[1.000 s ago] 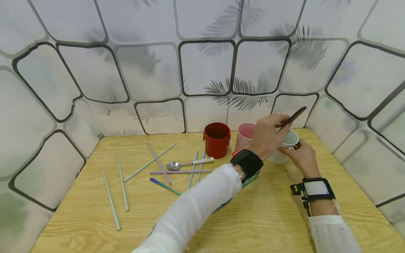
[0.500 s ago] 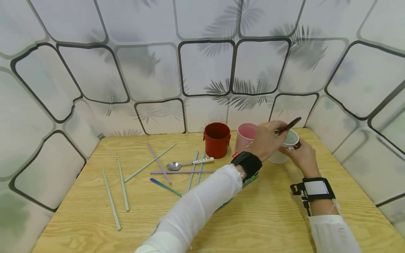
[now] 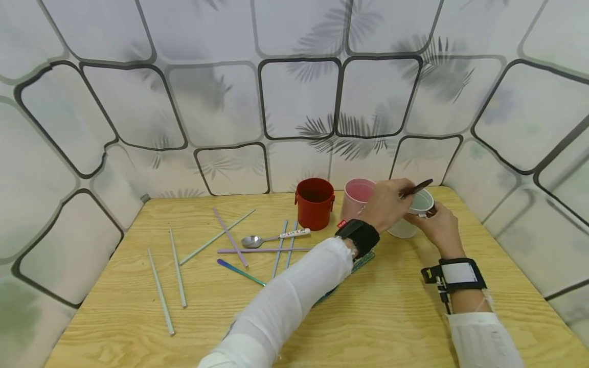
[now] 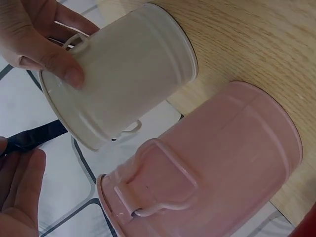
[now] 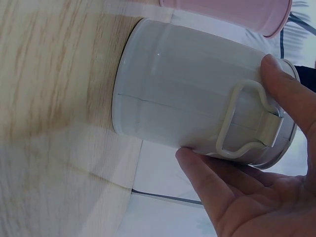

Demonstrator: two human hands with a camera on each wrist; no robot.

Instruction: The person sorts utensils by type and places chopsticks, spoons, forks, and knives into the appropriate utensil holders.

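Note:
My left hand pinches a slim dark utensil at the mouth of a small white metal bucket. In the left wrist view the dark utensil runs from the fingers to the rim; its kind is unclear and part of it is hidden. My right hand grips the bucket's upper side near the rim, thumb and fingers around a side handle. The bucket stands upright on the table. Close by on its left, a pink bucket is partly covered by my left hand.
A red bucket stands left of the pink one. On the wooden table lie a spoon with a patterned handle, several pale green, purple and blue sticks, and a blue-green utensil. My left forearm covers other items. A patterned wall stands behind.
My left hand has lowered, bringing the dark utensil down toward the white bucket's rim and tilting it flatter. My right hand keeps its grip on the bucket.

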